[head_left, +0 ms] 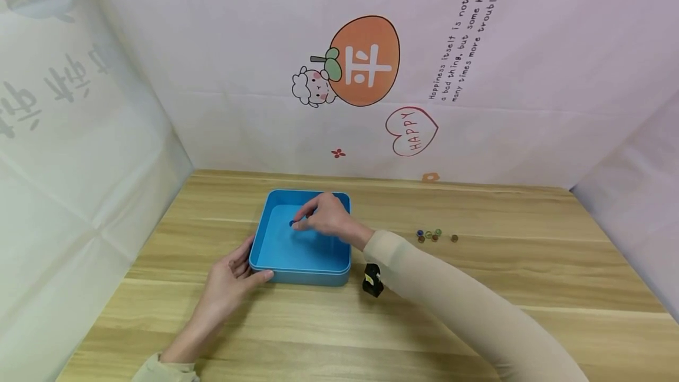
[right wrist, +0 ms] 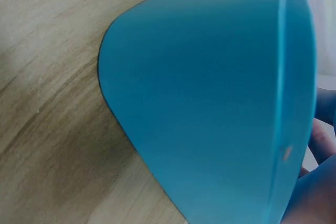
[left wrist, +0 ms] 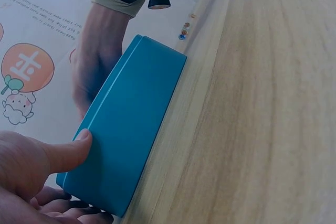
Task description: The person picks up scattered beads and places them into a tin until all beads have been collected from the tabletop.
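A square, open-topped blue box (head_left: 302,279) sits on the wooden table. My left hand (head_left: 228,282) grips its near left corner, thumb along the near wall and fingers on the left side; the left wrist view also shows this thumb (left wrist: 71,153) against the wall. Over the inside of the box, my right hand (head_left: 326,215) pinches a small dark blue glass marble (head_left: 292,223) between thumb and fingertips. Whether the marble touches the box floor, I cannot tell. In the right wrist view the box wall (right wrist: 199,103) hides most of that hand.
Several glass marbles (head_left: 428,234), in blue, green and brown, lie on the table to the right of the box. A black wrist camera (head_left: 373,280) hangs under the right sleeve, beside the box. Printed white cloth (head_left: 239,105) stands behind the table and at its sides.
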Demonstrator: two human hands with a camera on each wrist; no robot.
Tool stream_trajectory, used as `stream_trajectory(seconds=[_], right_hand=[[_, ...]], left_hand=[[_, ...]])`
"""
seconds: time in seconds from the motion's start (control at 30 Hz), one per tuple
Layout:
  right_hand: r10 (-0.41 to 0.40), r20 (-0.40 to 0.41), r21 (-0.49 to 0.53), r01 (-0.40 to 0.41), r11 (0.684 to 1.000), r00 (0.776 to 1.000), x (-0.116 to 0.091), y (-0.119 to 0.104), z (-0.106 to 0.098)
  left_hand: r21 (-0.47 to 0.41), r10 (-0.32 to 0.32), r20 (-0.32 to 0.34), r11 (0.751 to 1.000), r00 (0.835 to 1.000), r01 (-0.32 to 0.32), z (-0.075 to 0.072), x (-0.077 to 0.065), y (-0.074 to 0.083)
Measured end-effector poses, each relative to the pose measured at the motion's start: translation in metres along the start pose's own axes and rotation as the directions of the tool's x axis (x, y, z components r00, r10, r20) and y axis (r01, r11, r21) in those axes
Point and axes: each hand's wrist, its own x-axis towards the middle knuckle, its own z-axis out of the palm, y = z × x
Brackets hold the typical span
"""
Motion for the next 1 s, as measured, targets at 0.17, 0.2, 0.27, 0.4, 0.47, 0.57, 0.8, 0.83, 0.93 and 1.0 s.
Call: stream_trajectory(seconds=[0.17, 0.2, 0.27, 0.4, 0.47, 0.57, 0.8, 0.83, 0.93, 1.0], right_hand=[[0.007, -0.001, 0.002, -0.007, 1.000, 1.000, -0.001, 0.002, 0.000], [0.007, -0.002, 0.002, -0.007, 1.000, 1.000, -0.001, 0.002, 0.000], [0.008, -0.003, -0.001, -0.008, 1.000, 1.000, -0.001, 0.003, -0.001], [0.013, -0.010, -0.008, -0.013, 1.000, 1.000, -0.001, 0.001, -0.002], [0.017, -0.013, -0.007, -0.017, 1.000, 1.000, -0.002, -0.001, -0.004], [0.010, -0.028, -0.005, -0.010, 1.000, 1.000, -0.008, -0.009, -0.009], [-0.074, -0.076, 0.035, 0.077, 0.996, 0.994, -0.034, -0.022, -0.034], [-0.077, -0.080, 0.050, 0.082, 0.995, 0.994, -0.038, -0.021, -0.038], [-0.077, -0.091, 0.079, 0.084, 0.993, 0.993, -0.050, -0.015, -0.049], [-0.080, -0.098, 0.086, 0.089, 0.992, 0.992, -0.057, -0.009, -0.057]], left_hand=[[0.003, -0.002, 0.001, 1.000, 1.000, 0.002, 0.000, 0.000, 0.000], [0.004, -0.003, 0.002, 1.000, 1.000, 0.003, 0.000, 0.000, 0.000], [0.003, -0.005, 0.002, 1.000, 1.000, 0.005, 0.000, 0.000, 0.000], [0.001, -0.002, 0.000, 1.000, 1.000, 0.002, 0.001, 0.001, 0.000], [0.002, -0.003, 0.000, 1.000, 1.000, 0.003, 0.001, 0.001, 0.000], [0.004, -0.005, -0.001, 1.000, 1.000, 0.005, 0.002, 0.001, 0.000], [0.003, -0.003, -0.007, 1.000, 1.000, 0.003, 0.002, 0.003, 0.000], [0.003, -0.007, -0.008, 1.000, 1.000, 0.007, 0.002, 0.002, 0.000], [0.009, -0.020, -0.009, 1.000, 1.000, 0.020, 0.001, 0.001, 0.001], [0.013, -0.027, -0.011, 1.000, 1.000, 0.027, 0.000, 0.000, 0.001]])
